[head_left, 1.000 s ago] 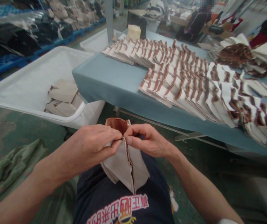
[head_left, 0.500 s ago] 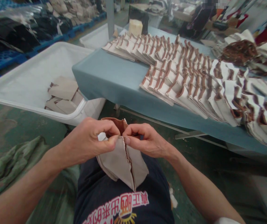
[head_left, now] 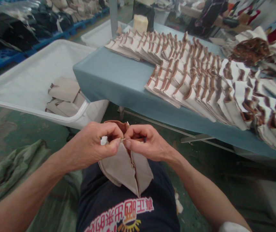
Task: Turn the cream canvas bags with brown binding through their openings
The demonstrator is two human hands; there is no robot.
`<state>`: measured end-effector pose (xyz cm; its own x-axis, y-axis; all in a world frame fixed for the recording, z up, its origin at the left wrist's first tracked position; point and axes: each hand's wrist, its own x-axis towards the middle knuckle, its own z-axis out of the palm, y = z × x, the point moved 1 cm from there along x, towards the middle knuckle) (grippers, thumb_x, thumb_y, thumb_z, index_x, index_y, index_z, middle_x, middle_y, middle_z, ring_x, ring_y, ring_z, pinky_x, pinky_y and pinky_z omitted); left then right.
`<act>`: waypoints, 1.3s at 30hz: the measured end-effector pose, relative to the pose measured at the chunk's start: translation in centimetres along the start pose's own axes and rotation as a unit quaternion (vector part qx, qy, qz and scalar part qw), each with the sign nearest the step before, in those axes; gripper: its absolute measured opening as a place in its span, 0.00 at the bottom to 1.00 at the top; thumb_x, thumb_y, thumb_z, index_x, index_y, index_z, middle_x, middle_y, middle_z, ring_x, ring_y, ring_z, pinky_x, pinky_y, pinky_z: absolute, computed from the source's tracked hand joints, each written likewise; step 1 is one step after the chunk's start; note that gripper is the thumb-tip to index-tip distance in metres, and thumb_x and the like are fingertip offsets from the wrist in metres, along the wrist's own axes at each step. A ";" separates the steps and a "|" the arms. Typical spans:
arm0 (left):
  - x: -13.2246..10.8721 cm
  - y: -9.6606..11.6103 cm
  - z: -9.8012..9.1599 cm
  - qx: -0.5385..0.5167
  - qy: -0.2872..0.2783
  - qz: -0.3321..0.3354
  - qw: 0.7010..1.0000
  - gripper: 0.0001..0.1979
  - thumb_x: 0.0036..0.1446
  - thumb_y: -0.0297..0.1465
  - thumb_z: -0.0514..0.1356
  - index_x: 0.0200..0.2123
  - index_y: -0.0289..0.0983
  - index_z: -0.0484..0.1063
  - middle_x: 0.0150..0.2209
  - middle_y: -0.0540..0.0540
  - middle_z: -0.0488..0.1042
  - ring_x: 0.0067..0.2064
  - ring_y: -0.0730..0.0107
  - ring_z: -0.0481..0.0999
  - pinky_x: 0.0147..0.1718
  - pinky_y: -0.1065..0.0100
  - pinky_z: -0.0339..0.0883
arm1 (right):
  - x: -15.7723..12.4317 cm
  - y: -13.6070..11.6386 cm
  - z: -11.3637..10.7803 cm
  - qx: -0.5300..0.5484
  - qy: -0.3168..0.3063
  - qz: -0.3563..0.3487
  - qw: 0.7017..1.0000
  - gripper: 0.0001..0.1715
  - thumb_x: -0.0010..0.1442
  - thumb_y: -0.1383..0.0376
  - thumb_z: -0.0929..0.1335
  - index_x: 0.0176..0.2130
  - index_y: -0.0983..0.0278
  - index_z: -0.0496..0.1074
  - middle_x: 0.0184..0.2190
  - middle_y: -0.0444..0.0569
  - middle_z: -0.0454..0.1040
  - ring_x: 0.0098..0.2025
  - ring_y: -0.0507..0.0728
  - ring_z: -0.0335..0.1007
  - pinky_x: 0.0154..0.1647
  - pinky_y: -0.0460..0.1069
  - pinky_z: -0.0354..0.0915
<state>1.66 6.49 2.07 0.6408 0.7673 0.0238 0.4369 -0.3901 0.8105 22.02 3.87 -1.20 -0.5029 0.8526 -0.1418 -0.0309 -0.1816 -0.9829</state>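
Both hands pinch the top edge of a beige fabric pouch (head_left: 125, 167) with a brown lining, held over my lap above a dark printed shirt. My left hand (head_left: 94, 145) grips the left side of the opening, thumb and fingers closed on the cloth. My right hand (head_left: 142, 141) grips the right side, fingers curled tight against the left hand. The brown lining shows just behind my knuckles. A dark seam runs down the pouch's middle to its lower point.
A table with a blue-grey cover (head_left: 113, 77) stands ahead, carrying overlapping rows of similar beige and brown pouches (head_left: 200, 77). A white tub (head_left: 29, 77) at left holds a few pouches. Green cloth (head_left: 9, 170) lies on the floor at left. Dark bundles are stacked at the far back left.
My hands have drawn closer together on the pouch's top edge, with both sets of fingers curling in more tightly. The pouch has stayed in place over my lap.
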 end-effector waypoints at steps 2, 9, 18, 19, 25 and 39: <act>0.0 0.1 0.1 0.005 0.003 0.003 1.000 0.09 0.55 0.30 0.56 0.26 0.38 0.75 0.23 0.54 0.75 0.25 0.74 0.70 0.26 0.73 0.63 | 0.1 -0.1 0.0 -0.002 -0.001 0.010 1.000 0.13 0.54 0.62 0.75 0.28 0.62 0.69 0.21 0.35 0.63 0.22 0.46 0.51 0.23 0.42 0.54; -0.3 0.6 0.7 0.046 0.028 0.024 0.998 0.10 0.54 0.29 0.55 0.27 0.37 0.76 0.22 0.54 0.74 0.24 0.75 0.69 0.25 0.72 0.59 | -0.5 -0.3 0.5 -0.111 0.061 0.034 0.991 0.05 0.51 0.64 0.70 0.27 0.62 0.69 0.20 0.37 0.64 0.23 0.47 0.55 0.22 0.43 0.51; -0.9 -0.3 0.6 0.005 -0.062 0.018 0.998 0.12 0.67 0.36 0.59 0.32 0.37 0.76 0.27 0.54 0.77 0.29 0.73 0.72 0.29 0.73 0.64 | -1.2 -0.3 0.8 -0.238 0.077 -0.019 0.968 0.10 0.54 0.65 0.71 0.25 0.62 0.67 0.21 0.37 0.66 0.25 0.47 0.58 0.27 0.45 0.52; -0.9 -0.6 0.7 0.000 -0.072 0.017 0.997 0.11 0.66 0.37 0.62 0.33 0.37 0.77 0.28 0.54 0.77 0.29 0.72 0.73 0.30 0.73 0.64 | -1.2 -0.3 0.7 -0.236 0.073 -0.020 0.969 0.11 0.55 0.64 0.71 0.25 0.62 0.67 0.22 0.37 0.66 0.25 0.48 0.58 0.27 0.45 0.52; -0.8 -1.2 1.0 -0.063 -0.092 0.022 0.993 0.11 0.68 0.36 0.63 0.33 0.37 0.78 0.28 0.53 0.78 0.29 0.74 0.73 0.30 0.74 0.65 | -1.7 -1.2 -0.2 -0.197 -0.014 -0.040 0.979 0.12 0.63 0.61 0.72 0.31 0.62 0.68 0.24 0.37 0.67 0.26 0.48 0.58 0.27 0.44 0.55; -0.8 0.8 0.6 0.085 -0.011 0.085 0.993 0.10 0.64 0.25 0.58 0.36 0.38 0.80 0.27 0.56 0.79 0.26 0.78 0.74 0.28 0.74 0.61 | -1.8 -1.7 -0.6 -0.367 0.044 -0.090 0.925 0.04 0.61 0.66 0.71 0.33 0.62 0.73 0.28 0.41 0.74 0.31 0.51 0.65 0.37 0.47 0.57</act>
<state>1.90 5.21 2.35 0.7278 0.6720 0.1372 0.4200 -0.5948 0.6854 23.52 2.90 0.66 -0.4731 0.8792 0.0557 0.5037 0.3218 -0.8017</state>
